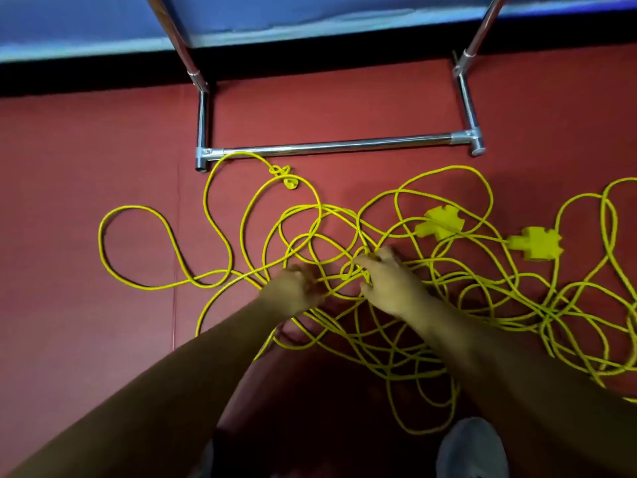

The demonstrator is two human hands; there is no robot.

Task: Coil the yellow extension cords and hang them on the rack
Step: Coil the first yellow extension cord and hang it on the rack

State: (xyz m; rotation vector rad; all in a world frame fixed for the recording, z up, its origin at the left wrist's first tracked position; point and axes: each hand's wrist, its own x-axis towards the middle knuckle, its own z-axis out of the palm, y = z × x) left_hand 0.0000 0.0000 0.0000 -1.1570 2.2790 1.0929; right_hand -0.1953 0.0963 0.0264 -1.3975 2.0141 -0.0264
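Found the yellow extension cords [444,169] uncoiled, sprawled in one tangle over the red floor [86,150], long way running left to right, just short of the rack [337,146] base bar. Held both forearms stretched forward and down into its middle. Curled the left hand [298,288] round a few strands; pinched one strand at a crossing with the right hand [389,284], close beside yet apart. Saw most slack and both socket blocks [443,222] lying rightward, nearer the right hand. Judged untangling still ahead of any coiling.

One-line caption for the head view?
Left hand and right hand grip tangled yellow cords on the red floor before the metal rack.
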